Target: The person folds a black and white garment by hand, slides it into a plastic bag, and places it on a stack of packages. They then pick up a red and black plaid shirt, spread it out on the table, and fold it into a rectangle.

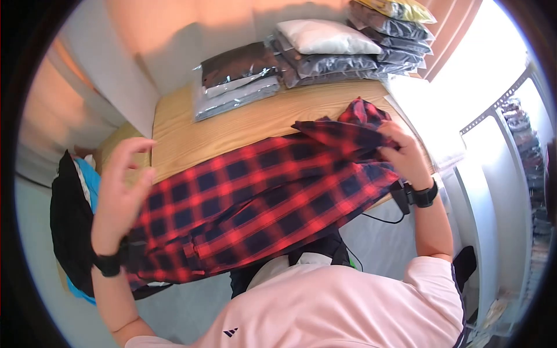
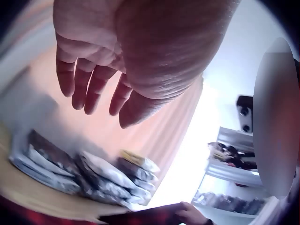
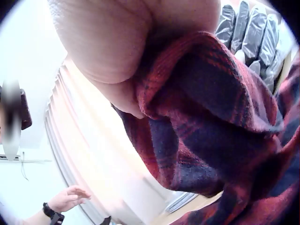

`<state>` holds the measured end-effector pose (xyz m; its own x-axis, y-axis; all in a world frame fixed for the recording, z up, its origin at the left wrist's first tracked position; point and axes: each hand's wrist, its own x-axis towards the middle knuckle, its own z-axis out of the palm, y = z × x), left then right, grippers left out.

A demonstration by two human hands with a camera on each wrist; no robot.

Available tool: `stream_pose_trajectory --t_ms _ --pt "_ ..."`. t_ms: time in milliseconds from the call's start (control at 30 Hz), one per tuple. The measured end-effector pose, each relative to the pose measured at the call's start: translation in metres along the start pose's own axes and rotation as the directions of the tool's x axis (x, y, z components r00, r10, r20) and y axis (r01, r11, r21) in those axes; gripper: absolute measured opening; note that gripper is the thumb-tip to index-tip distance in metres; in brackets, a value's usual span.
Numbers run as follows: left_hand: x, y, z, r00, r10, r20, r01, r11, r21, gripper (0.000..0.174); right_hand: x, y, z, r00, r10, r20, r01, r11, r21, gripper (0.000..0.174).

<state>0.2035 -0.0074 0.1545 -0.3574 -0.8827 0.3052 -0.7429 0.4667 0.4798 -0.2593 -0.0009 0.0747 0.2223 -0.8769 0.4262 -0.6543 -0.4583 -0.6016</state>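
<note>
A red and dark navy plaid shirt point(image 1: 243, 197) lies stretched across the wooden table, its near part hanging past the front edge. My right hand point(image 1: 406, 153) grips a bunched part of it at the right end; the right wrist view shows the plaid cloth point(image 3: 201, 93) gathered under the curled fingers and thumb. Over the left end of the shirt, my left hand point(image 1: 125, 182) is raised with its fingers apart and nothing in them. In the left wrist view the left hand's fingers point(image 2: 96, 89) hang loosely, away from the cloth.
Folded clothes in clear bags point(image 1: 238, 72) sit at the back of the wooden table point(image 1: 180, 133). Beside them rise stacks of bagged garments, a white bag point(image 1: 328, 37) on top of one. Black and blue clothing point(image 1: 72, 226) hangs at the left. Shelving point(image 1: 505, 151) stands at the right.
</note>
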Motion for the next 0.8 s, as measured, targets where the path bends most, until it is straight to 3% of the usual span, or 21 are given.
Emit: stream_pose_trajectory --t_ms 67,133,200,267,300,333,367,400,433,467,567,600,700,733,800 --pt "0.016 0.047 0.03 0.98 0.159 0.12 -0.155 0.987 -0.045 0.042 0.001 0.001 0.01 0.977 -0.203 0.069 0.201 0.979 0.036 0.028" --pt "0.038 0.069 0.07 0.901 0.352 0.255 -0.327 0.935 -0.135 0.049 0.0 0.0 0.015 0.943 -0.271 0.193 0.252 0.961 0.117 0.026" --pt "0.057 0.083 0.118 0.847 0.395 0.356 -0.318 0.913 -0.255 0.057 0.001 0.002 0.016 0.886 -0.291 0.362 0.278 0.956 0.089 0.03" --pt "0.075 0.089 0.163 0.785 0.484 0.386 -0.456 0.874 -0.167 0.067 0.002 -0.005 0.01 0.811 -0.323 0.488 0.281 0.946 0.159 0.039" --pt "0.081 0.088 0.183 0.763 0.494 0.417 -0.47 0.867 -0.167 0.071 0.002 -0.003 0.0 0.791 -0.398 0.465 0.386 0.914 0.125 0.046" --pt "0.087 0.087 0.201 0.739 0.503 0.448 -0.484 0.859 -0.165 0.075 0.009 0.004 -0.014 0.799 -0.402 0.447 0.394 0.912 0.116 0.046" --pt "0.091 0.085 0.216 0.739 0.49 0.463 -0.489 0.862 -0.132 0.076 0.021 0.014 -0.031 0.805 -0.258 0.534 0.182 0.964 0.192 0.046" --pt "0.095 0.082 0.23 0.743 0.473 0.473 -0.484 0.868 -0.107 0.064 0.032 0.025 -0.048 0.771 -0.124 0.625 -0.045 0.968 0.247 0.047" --pt "0.098 0.08 0.239 0.752 0.472 0.46 -0.495 0.865 -0.077 0.054 0.042 0.041 -0.062 0.821 0.029 0.57 -0.106 0.989 0.102 0.048" --pt "0.102 0.08 0.243 0.76 0.472 0.447 -0.507 0.861 -0.047 0.045 0.054 0.072 -0.068 0.858 0.081 0.507 -0.151 0.984 0.097 0.047" --pt "0.111 0.083 0.242 0.771 0.497 0.397 -0.501 0.859 -0.102 0.029 0.082 0.171 -0.072 0.85 0.3 0.434 -0.182 0.939 -0.292 0.048" --pt "0.113 0.088 0.235 0.762 0.502 0.41 -0.512 0.854 -0.095 0.029 0.084 0.186 -0.066 0.856 0.3 0.421 -0.192 0.94 -0.281 0.048" --pt "0.109 0.116 0.196 0.737 0.645 0.203 -0.658 0.753 0.0 0.025 0.092 0.214 -0.044 0.872 0.355 0.337 -0.253 0.916 -0.31 0.049" --pt "0.106 0.124 0.182 0.736 0.643 0.211 -0.659 0.752 0.006 0.025 0.094 0.212 -0.04 0.874 0.351 0.336 -0.254 0.919 -0.3 0.049" --pt "0.097 0.141 0.153 0.743 0.639 0.2 -0.662 0.745 0.083 0.027 0.096 0.205 -0.029 0.912 0.264 0.313 -0.224 0.962 -0.158 0.049"
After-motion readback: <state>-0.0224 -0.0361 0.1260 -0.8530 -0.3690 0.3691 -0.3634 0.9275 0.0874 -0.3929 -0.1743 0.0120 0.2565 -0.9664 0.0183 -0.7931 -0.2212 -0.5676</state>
